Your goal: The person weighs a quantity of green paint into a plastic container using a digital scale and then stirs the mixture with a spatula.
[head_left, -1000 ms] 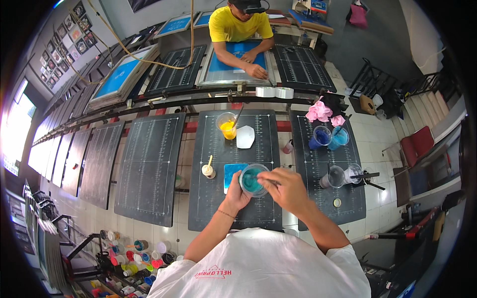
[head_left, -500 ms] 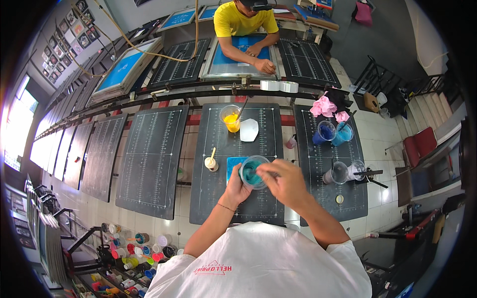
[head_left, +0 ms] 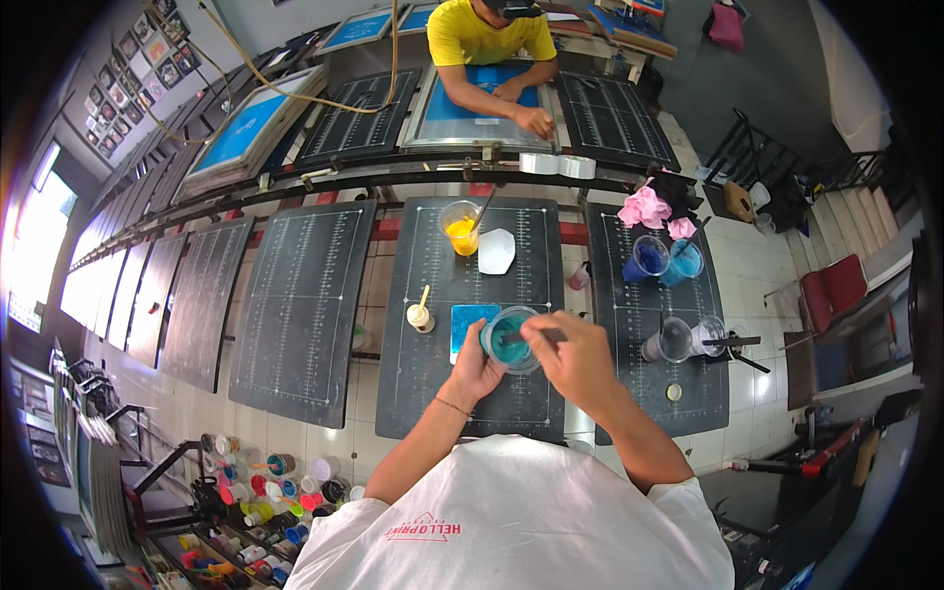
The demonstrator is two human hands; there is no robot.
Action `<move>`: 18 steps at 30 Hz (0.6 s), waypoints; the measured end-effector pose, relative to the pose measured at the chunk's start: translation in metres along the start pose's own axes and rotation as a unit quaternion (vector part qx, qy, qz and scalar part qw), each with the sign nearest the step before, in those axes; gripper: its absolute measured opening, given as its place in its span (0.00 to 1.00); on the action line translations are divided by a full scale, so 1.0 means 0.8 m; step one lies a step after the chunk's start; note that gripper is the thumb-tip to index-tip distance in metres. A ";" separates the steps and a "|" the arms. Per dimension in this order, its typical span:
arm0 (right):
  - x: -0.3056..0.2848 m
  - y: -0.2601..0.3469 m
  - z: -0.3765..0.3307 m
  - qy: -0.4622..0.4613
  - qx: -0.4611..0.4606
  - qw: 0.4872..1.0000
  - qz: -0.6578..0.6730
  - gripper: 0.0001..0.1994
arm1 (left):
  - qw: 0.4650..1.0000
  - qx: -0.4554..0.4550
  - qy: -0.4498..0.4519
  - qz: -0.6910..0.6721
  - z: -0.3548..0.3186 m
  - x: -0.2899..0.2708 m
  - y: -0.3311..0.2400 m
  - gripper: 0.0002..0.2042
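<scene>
A clear plastic cup of teal ink [head_left: 510, 351] is in my left hand [head_left: 476, 360], its fingers wrapped round the left side. My right hand [head_left: 568, 356] grips a dark stirring stick [head_left: 532, 336], whose lower end dips into the teal ink. Under the cup, a blue-topped flat piece [head_left: 472, 326] lies on the black printing board [head_left: 418, 379]. Left of it stands a small jar [head_left: 420, 318] with a wooden stick in it. Farther back are a cup of yellow ink [head_left: 460, 228] with a dark stick and a white scrap of sheet [head_left: 497, 253].
The right board holds a dark blue ink cup [head_left: 645, 260], a light blue one [head_left: 682, 264], a pink crumpled cloth [head_left: 644, 207], and clear cups [head_left: 676, 340]. A person in yellow [head_left: 492, 44] leans over a screen frame across the rail. Several ink pots [head_left: 280, 467] crowd the lower left.
The cup has shifted slightly right in my left hand. My right hand has moved right, and the stick now lies more sideways across the cup, showing more of its length.
</scene>
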State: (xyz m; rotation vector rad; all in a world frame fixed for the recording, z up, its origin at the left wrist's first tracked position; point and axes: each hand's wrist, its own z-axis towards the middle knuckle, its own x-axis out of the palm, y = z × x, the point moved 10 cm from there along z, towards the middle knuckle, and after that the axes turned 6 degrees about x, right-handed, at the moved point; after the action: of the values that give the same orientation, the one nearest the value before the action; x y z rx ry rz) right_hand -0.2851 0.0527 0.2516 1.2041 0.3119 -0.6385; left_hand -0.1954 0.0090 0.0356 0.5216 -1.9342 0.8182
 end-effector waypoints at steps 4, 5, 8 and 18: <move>0.001 -0.011 0.001 0.002 0.002 0.998 -0.066 0.06 | 1.000 -0.008 -0.003 0.000 0.005 -0.007 0.001 0.22; 0.009 -0.009 -0.003 0.040 0.002 0.998 -0.051 0.06 | 1.000 -0.008 0.019 -0.002 0.006 -0.007 0.002 0.22; 0.003 0.006 0.001 0.024 -0.016 0.999 -0.024 0.06 | 0.999 -0.006 0.043 -0.006 0.007 -0.009 0.003 0.24; -0.004 -0.001 0.008 -0.033 -0.019 0.995 -0.093 0.05 | 1.000 -0.001 -0.003 0.006 0.008 -0.013 -0.002 0.23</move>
State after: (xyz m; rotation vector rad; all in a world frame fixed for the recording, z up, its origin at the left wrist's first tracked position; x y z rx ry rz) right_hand -0.2889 0.0474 0.2551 1.1231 0.3820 -0.8282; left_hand -0.1933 0.0036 0.0249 0.5118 -1.9443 0.8233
